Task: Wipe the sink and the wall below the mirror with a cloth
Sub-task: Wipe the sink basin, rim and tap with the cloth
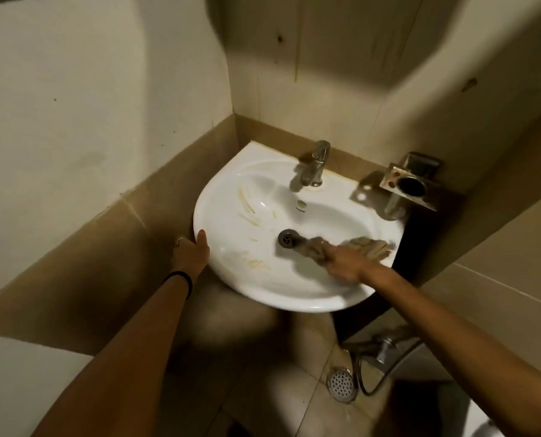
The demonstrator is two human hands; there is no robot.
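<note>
A crumpled brownish-beige cloth (pixel 362 247) is pressed into the bowl by the right hand (pixel 341 263), whose grip appears closed on the near end of the fabric, though motion blur hides the fingers. Just left of that grip the dark round metal drain (pixel 287 238) is seen, touched by the cloth's blurred edge. All of this is carried inside the white rounded ceramic sink (pixel 231 279), where yellowish streaks (pixel 247 203) are left on the far-left slope. Beyond the grip, at the back rim, a chrome single-lever tap (pixel 314 164) is mounted. Far across the bowl, the sink's left rim is held by the left hand (pixel 192 252), thumb on top. To the right of the grip and beyond it, a square steel holder (pixel 409 184) is fixed to the wall.
</note>
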